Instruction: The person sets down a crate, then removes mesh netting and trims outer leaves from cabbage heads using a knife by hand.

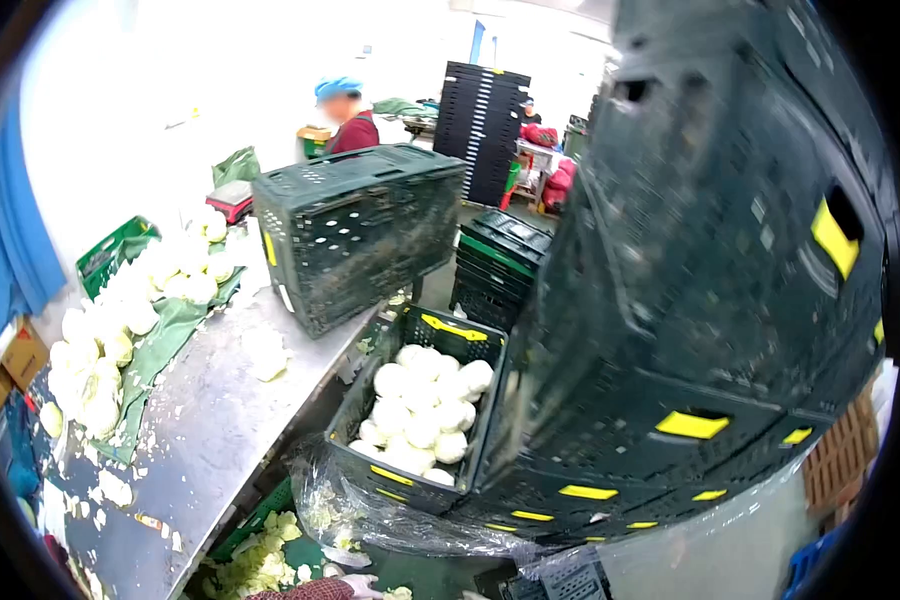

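Note:
At the bottom edge, my left hand (363,586) shows only in part, in a pale glove below a dark red checked sleeve (310,592). It is above the floor, beside a green crate (255,520) heaped with cabbage leaves (265,555); the frame edge hides its fingers. My right hand cannot be made out. Ahead, a black crate (345,455) with yellow handles holds several round, pale trimmed cabbages (420,405). Plastic film (370,505) wraps around the base beneath it.
Tall black crates (690,270) tower on the right. Another black crate (370,235) stands on the metal table (220,400), with cabbages (100,350) and scraps along the left side. A person in a blue cap (350,125) is beyond it. Stacked crates (480,130) stand behind.

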`<action>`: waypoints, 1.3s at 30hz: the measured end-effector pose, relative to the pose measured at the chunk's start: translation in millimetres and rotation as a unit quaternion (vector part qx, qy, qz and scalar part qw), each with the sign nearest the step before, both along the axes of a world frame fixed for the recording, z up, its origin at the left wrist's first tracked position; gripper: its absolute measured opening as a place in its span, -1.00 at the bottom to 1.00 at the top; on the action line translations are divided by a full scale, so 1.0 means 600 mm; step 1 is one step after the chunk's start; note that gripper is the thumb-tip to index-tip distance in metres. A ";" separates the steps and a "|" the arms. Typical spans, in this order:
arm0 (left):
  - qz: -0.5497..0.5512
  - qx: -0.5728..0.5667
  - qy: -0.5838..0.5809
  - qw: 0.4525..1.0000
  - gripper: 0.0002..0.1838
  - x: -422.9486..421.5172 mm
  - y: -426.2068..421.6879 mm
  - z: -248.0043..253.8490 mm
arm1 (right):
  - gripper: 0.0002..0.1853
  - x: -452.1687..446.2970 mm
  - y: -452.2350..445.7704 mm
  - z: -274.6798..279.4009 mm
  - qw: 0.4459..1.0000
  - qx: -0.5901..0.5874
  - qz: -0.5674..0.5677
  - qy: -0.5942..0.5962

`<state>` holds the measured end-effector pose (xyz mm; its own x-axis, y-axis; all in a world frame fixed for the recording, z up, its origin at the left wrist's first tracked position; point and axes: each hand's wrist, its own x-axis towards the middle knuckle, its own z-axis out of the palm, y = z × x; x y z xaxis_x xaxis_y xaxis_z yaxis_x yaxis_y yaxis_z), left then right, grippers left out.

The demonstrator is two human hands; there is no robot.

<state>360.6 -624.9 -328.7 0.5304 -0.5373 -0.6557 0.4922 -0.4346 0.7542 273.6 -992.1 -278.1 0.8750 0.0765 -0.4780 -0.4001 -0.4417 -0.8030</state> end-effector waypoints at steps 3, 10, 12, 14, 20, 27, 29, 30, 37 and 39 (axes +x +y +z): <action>-0.030 0.182 -0.086 0.979 0.05 0.099 -0.014 0.138 | -0.45 0.171 0.104 0.122 0.981 -0.142 0.076 -0.104; 0.484 -0.261 0.245 0.798 -0.11 0.360 -0.119 0.185 | -0.36 0.457 0.266 0.188 0.869 -0.361 0.155 -0.300; 0.517 -0.299 0.266 0.756 0.01 0.404 -0.150 0.132 | -0.31 0.507 0.266 0.162 0.845 -0.429 0.211 -0.240; 0.548 -0.309 0.302 0.716 -0.02 0.412 -0.158 0.113 | -0.34 0.539 0.261 0.142 0.850 -0.413 0.255 -0.204; 0.638 0.096 0.135 0.752 -0.29 0.467 -0.223 0.095 | -0.44 0.622 0.217 0.077 0.844 -0.376 0.352 -0.149; 0.650 -0.418 0.244 0.585 -0.72 0.469 -0.187 0.022 | -0.41 0.655 0.217 0.071 0.883 -0.203 0.374 -0.197; 0.664 -0.324 0.139 0.660 -0.79 0.436 -0.179 0.128 | -0.44 0.628 0.245 0.160 0.891 -0.295 0.327 -0.107; 0.675 -0.314 0.144 0.652 -0.82 0.423 -0.167 0.205 | -0.44 0.617 0.263 0.200 0.872 -0.332 0.352 -0.077; 0.747 -0.308 0.243 0.536 -0.75 0.143 -0.124 0.063 | -0.55 0.533 0.302 0.201 0.758 -0.232 0.409 -0.453; 0.780 -0.247 0.233 0.525 -0.78 0.035 -0.092 0.132 | -0.40 0.614 0.330 0.272 0.721 -0.319 0.285 -0.545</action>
